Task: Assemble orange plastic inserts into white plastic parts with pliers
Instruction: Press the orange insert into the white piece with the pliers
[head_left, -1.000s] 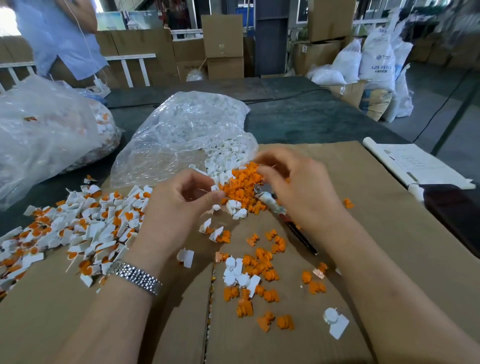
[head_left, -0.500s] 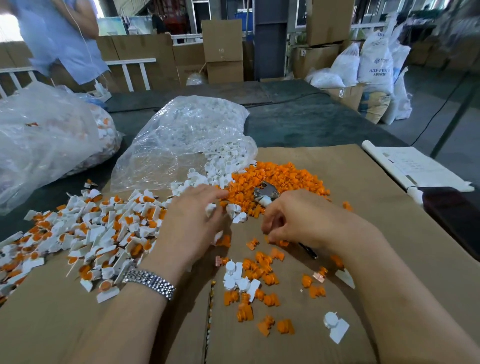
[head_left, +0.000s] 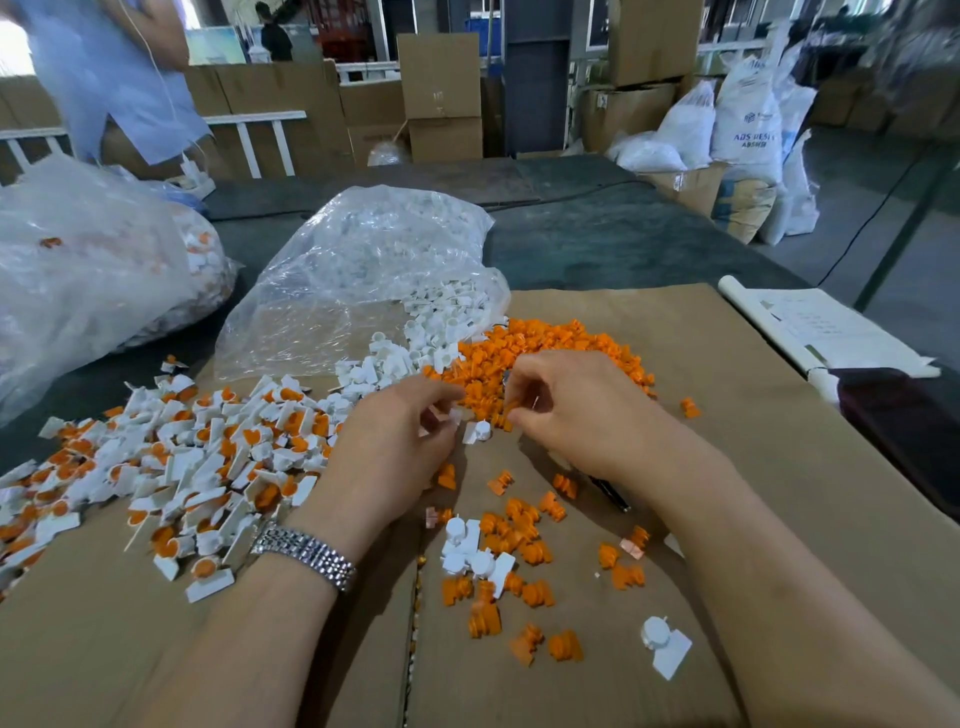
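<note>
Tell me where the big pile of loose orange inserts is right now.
In the head view, the pile of orange inserts lies on the cardboard sheet just beyond the right hand, right of the white parts spilling from the clear bag.

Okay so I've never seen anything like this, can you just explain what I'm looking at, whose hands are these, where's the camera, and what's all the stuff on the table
There is no machine here: a person works with bare hands, and the camera sits on their head, looking forward and down. The left hand, with a metal watch on its wrist, pinches a small white piece. The right hand pinches an orange insert; its grip also seems to hold pliers, mostly hidden beneath it. On the cardboard sheet lie a heap of loose orange inserts, white parts spilling from a clear bag, and at left a pile of finished white-and-orange pieces.
</note>
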